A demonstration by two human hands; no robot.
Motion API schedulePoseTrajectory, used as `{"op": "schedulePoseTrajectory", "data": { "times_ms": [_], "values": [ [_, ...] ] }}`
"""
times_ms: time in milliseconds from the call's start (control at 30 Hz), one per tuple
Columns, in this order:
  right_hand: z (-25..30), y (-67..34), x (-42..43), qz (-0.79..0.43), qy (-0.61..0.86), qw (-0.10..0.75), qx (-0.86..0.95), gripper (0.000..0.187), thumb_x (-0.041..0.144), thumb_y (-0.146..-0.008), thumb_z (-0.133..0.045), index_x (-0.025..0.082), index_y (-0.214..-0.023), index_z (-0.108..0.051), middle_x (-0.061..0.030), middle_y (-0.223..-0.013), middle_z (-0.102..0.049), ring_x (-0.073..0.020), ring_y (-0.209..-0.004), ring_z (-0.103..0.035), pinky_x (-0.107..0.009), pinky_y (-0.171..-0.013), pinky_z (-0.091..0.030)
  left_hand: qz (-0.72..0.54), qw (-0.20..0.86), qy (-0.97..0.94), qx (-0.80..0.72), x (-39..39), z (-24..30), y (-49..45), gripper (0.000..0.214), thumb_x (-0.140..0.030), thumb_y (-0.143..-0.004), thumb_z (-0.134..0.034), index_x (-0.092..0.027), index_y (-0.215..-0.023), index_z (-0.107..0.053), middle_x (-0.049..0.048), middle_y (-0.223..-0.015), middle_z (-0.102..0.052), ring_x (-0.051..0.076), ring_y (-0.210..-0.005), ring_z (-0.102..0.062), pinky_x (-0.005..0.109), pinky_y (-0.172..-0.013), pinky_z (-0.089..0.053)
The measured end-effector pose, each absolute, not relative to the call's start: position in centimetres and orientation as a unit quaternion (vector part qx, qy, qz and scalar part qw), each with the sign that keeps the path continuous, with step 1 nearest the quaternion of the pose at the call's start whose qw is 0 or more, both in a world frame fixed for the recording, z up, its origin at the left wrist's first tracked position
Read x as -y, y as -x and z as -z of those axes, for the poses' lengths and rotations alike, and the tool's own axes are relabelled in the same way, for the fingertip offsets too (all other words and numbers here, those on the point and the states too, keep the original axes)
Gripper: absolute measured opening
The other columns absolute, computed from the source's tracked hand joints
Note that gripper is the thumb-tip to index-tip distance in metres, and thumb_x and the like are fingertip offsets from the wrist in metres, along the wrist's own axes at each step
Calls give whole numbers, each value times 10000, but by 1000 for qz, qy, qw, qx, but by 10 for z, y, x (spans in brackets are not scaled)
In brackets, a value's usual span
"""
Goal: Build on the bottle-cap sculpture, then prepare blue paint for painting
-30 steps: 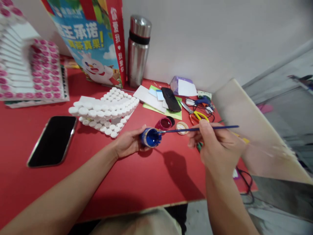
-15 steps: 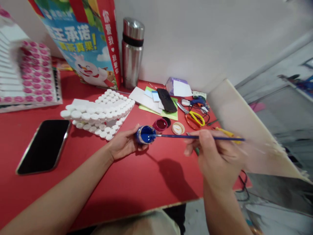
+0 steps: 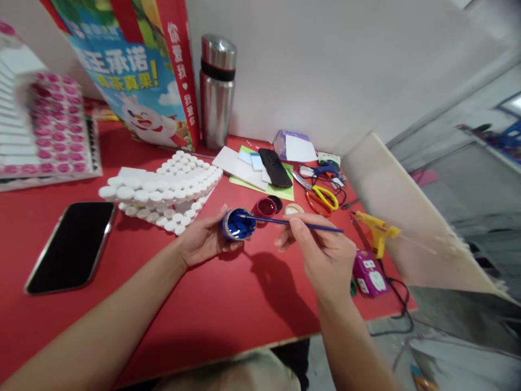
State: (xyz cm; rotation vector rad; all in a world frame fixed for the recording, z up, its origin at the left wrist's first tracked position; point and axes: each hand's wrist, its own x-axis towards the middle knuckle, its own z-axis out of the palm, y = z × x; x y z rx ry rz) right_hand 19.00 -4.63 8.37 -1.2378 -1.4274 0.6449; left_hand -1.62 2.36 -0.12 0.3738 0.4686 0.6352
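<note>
Red table (image 3: pixel 252 304); scissors (image 3: pixel 321 196) nr paint pot (image 3: pixel 238 224)

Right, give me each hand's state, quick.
Left hand: closed around the small round pot of blue paint.
Right hand: holding the thin blue paintbrush.

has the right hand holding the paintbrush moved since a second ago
Yes. The right hand slid left along the thin blue paintbrush, closer to the small blue paint pot, judged against the yellow-handled scissors.

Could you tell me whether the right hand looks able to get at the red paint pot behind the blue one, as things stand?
Probably yes. The red pot sits open on the table just beyond the right hand, nothing lying between, though that hand holds a brush dipped in the blue pot.
</note>
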Motion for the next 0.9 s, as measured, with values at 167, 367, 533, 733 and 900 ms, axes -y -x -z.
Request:
{"op": "schedulePoseTrajectory", "data": {
  "times_ms": [167, 367, 533, 733, 900],
  "values": [
    [-90, -189, 61, -214, 507, 505, 665, 185, 122, -983, -633, 223, -1086, -749, 6, -808, -761, -133, -683, -742, -272, -667, -638, -306, 914, -159, -215, -26, 2, 18, 453, -383, -1070, -418, -72, -1168, -731, 198, -936, -767, 229, -722, -704, 307, -655, -544],
    [-103, -173, 66, -147, 498, 453, 724, 169, 95, -945, -654, 192, -1060, -729, -34, -917, -792, -161, -817, -762, -295, -781, -647, -299, 923, -168, -174, -27, 8, 21, 435, -377, -1025, -506, -53, -1210, -728, 185, -892, -761, 220, -673, -678, 310, -636, -548],
    [-114, -165, 65, -106, 507, 459, 722, 156, 96, -960, -628, 206, -1045, -699, -8, -894, -782, -128, -728, -754, -258, -750, -648, -302, 924, -151, -180, -26, 6, 22, 369, -255, -957, -535, -23, -1157, -742, 204, -886, -757, 194, -600, -643, 269, -506, -495],
    [-113, -168, 64, -94, 536, 445, 711, 125, 163, -987, -616, 220, -1054, -704, -13, -863, -789, -149, -713, -763, -267, -699, -642, -265, 933, -121, -210, -27, 1, 23, 319, -176, -935, -502, -60, -1083, -760, 200, -942, -774, 200, -661, -682, 294, -588, -560],
    [-105, -168, 60, -124, 556, 474, 672, 136, 205, -998, -617, 217, -1073, -730, -17, -857, -792, -155, -715, -767, -259, -651, -627, -264, 937, -108, -201, -26, 8, 21, 301, -235, -980, -512, -80, -1019, -767, 202, -940, -772, 215, -677, -697, 300, -578, -561]
  ]
}}
